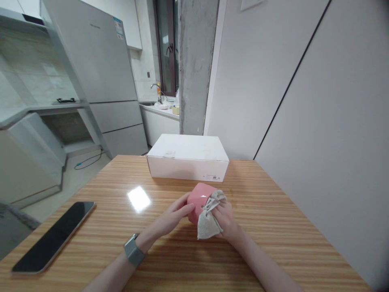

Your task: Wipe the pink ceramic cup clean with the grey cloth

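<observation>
Our right grip (224, 215) pinches cloth (208, 226), left grip (176, 212) the pink thing (199, 194): probably light, stiff, slick, we'd cup its sides.

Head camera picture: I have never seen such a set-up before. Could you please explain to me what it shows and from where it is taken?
There is no machine here. A person wears the camera on the head, looking forward and down, so we see roughly what they see. The two bare hands are theirs. The left hand, with a watch on its wrist, steadies a pink object. The right hand holds a pale cloth against it. On the wooden table, a phone lies to the left and a white box stands beyond the hands. Behind is a kitchen with a refrigerator.
</observation>
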